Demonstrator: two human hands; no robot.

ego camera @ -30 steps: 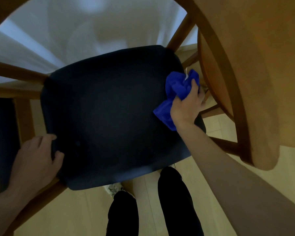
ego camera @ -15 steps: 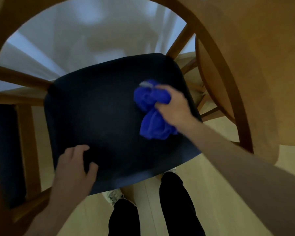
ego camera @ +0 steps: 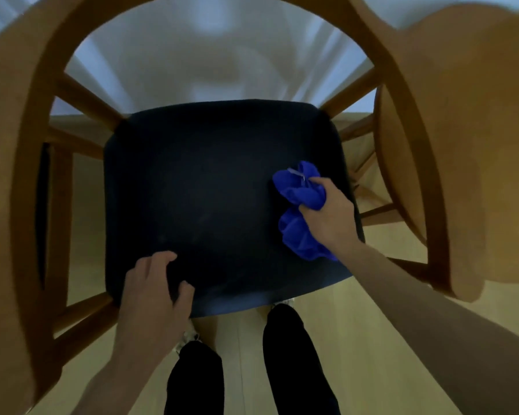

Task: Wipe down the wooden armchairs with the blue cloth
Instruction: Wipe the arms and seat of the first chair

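Observation:
I look straight down on a wooden armchair [ego camera: 42,94] with a curved back rail and a dark seat cushion [ego camera: 216,181]. My right hand [ego camera: 331,217] grips the crumpled blue cloth [ego camera: 300,211] and holds it against the right side of the cushion. My left hand [ego camera: 153,289] rests on the cushion's near left corner, fingers curled over its front edge.
A second wooden chair [ego camera: 450,151] stands close on the right, its rail and rungs beside the seat. My two legs in dark trousers [ego camera: 243,369] stand on the pale wood floor [ego camera: 372,339] just in front of the seat. White fabric [ego camera: 216,58] lies beyond the chair's back.
My right hand has swept the cloth from the seat's middle back to its right side. My left hand has slid rightwards along the front edge. The view has shifted over the chair.

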